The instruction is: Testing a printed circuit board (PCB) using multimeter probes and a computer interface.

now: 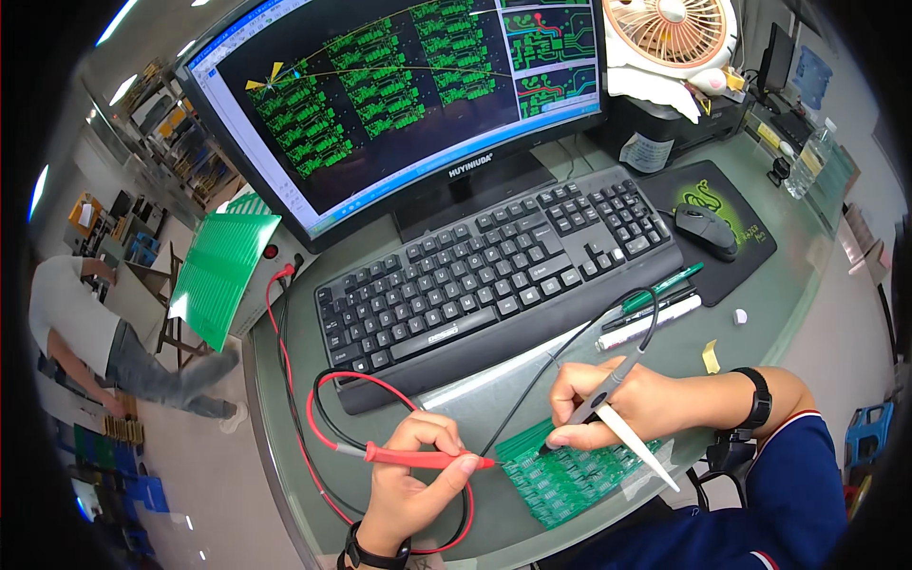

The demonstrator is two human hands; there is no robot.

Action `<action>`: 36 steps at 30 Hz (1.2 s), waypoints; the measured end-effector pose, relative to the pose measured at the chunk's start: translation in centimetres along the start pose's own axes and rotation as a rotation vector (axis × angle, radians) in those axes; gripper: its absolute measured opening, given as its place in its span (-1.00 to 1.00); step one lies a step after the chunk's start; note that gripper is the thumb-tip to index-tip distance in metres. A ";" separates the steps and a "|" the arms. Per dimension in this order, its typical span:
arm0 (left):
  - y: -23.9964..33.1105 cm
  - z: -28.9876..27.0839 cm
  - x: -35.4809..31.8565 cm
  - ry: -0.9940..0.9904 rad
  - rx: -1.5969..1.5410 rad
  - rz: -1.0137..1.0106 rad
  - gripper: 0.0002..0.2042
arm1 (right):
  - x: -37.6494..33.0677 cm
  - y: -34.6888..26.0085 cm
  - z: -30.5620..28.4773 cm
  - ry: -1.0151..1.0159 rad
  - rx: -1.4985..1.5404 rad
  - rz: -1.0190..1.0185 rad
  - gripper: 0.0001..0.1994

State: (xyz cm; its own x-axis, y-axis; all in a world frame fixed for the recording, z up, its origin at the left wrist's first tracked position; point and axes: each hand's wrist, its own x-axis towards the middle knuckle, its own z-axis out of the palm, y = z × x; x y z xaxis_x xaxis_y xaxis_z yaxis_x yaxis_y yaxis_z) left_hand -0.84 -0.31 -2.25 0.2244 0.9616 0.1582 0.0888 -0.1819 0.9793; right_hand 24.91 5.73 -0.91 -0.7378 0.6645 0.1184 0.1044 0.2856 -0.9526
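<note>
A green circuit board panel (567,486) with rows of small copper patterns lies on the desk close to me. My left hand (410,499) is closed round a red test probe (410,458), whose tip points right at the panel's left edge; whether it touches cannot be told. Above the panel, my right hand (655,404) grips a grey-and-black test probe (608,385), its dark tip down at the panel's upper part. A white pointed stick (638,448) also sticks out from under the right hand, slanting toward the lower right.
Behind the hands lies a black keyboard (503,266), below a monitor (380,104) showing green circuit layouts. Pens (655,309), a mouse (705,231) and a fan (673,28) are to the right. Red and black leads (285,342) loop at left. A person (95,332) bends beyond the desk.
</note>
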 end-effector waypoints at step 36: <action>-0.3 0.2 -0.2 0.004 0.086 0.046 -0.80 | 0.1 -0.2 -0.5 -0.035 -0.097 -0.054 -0.77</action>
State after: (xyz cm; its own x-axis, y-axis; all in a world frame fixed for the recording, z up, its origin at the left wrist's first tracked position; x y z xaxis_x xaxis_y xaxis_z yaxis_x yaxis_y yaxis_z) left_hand -0.71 -0.46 -2.64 0.2266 0.9526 0.2030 0.1618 -0.2423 0.9566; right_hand 25.11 6.07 -0.59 -0.7670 0.6219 0.1576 0.1261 0.3870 -0.9134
